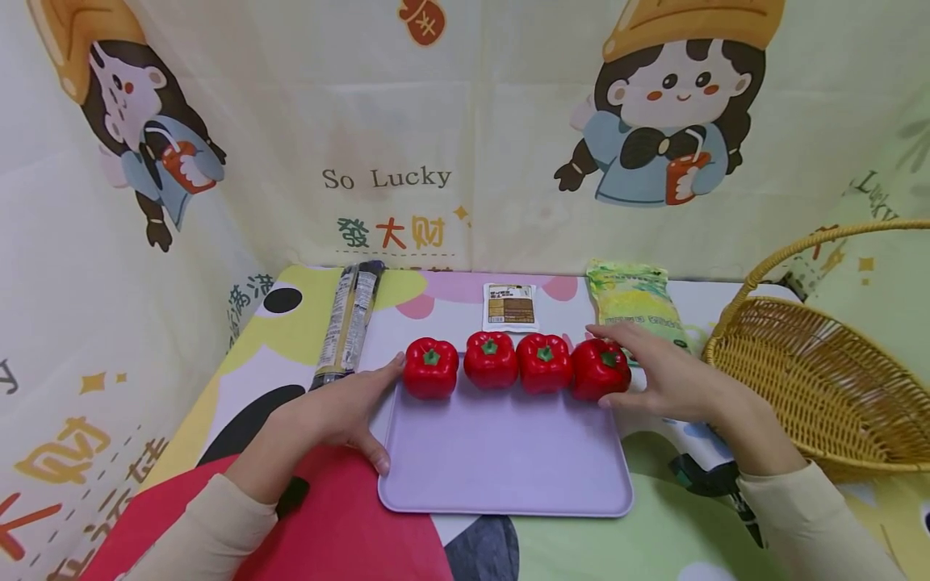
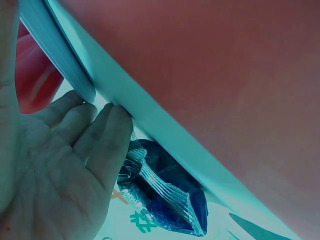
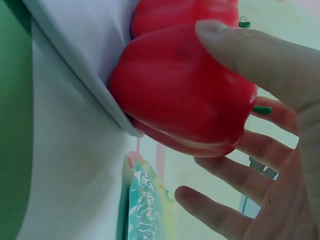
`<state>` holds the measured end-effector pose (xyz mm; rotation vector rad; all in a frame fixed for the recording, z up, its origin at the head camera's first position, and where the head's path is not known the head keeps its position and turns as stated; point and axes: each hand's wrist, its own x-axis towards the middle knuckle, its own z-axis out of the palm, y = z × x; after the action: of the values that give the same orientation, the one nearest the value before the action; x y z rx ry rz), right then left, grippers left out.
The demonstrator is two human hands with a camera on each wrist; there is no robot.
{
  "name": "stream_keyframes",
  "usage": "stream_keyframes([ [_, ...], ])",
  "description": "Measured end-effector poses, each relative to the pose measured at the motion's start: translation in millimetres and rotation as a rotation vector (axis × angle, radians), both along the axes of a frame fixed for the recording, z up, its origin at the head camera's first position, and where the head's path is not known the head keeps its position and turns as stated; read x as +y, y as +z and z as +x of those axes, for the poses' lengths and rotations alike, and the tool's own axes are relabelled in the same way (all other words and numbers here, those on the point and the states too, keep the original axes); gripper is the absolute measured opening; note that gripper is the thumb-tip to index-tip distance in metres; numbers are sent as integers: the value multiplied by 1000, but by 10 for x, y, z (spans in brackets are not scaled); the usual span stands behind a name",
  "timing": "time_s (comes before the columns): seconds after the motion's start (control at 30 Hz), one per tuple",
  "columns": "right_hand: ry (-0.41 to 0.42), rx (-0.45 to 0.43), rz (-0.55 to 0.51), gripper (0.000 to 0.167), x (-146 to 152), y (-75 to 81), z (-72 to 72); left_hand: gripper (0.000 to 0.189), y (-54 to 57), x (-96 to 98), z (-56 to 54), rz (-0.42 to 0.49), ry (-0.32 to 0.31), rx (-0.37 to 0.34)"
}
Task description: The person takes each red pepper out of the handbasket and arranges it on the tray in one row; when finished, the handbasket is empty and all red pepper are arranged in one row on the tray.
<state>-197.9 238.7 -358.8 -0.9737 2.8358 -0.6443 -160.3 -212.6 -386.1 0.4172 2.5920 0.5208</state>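
Note:
Several red bell peppers stand in a row along the far edge of a lilac tray (image 1: 508, 460). Beside the tray's left edge is my left hand (image 1: 345, 407), fingertips close to the leftmost bell pepper (image 1: 430, 375) and thumb by the rim. In the left wrist view its fingers extend toward the tray's edge, holding nothing. My right hand (image 1: 664, 375) spreads around the right side of the rightmost bell pepper (image 1: 597, 375). The right wrist view shows the thumb across that bell pepper (image 3: 175, 95), the other fingers fairly straight behind it; firm contact cannot be made out.
Behind the row lie a long clear-and-dark packet (image 1: 349, 319) at left, a small white-and-brown sachet (image 1: 511, 307) and a green-yellow bag (image 1: 635, 298). A wicker basket (image 1: 835, 363) with a tall handle stands at right. A printed curtain (image 1: 508, 218) rises behind the table.

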Motion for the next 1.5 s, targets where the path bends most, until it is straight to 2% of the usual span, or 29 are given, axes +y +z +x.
stream_keyframes([
  [0.2,19,10,1,86,21,-35,-2,147,-2,5,13,5,-6,-1],
  [0.57,23,16,6,84,-16,-42,-10,147,2,3,15,-5,-7,0],
  [0.8,18,12,1,85,-16,-55,-33,147,3,11,9,-6,-8,7],
  [1.23,10,0,-15,88,-29,-80,9,146,1,8,42,-11,-5,7],
  [1.5,-15,-39,-25,99,-22,-84,15,147,-31,-14,38,0,-3,9],
])
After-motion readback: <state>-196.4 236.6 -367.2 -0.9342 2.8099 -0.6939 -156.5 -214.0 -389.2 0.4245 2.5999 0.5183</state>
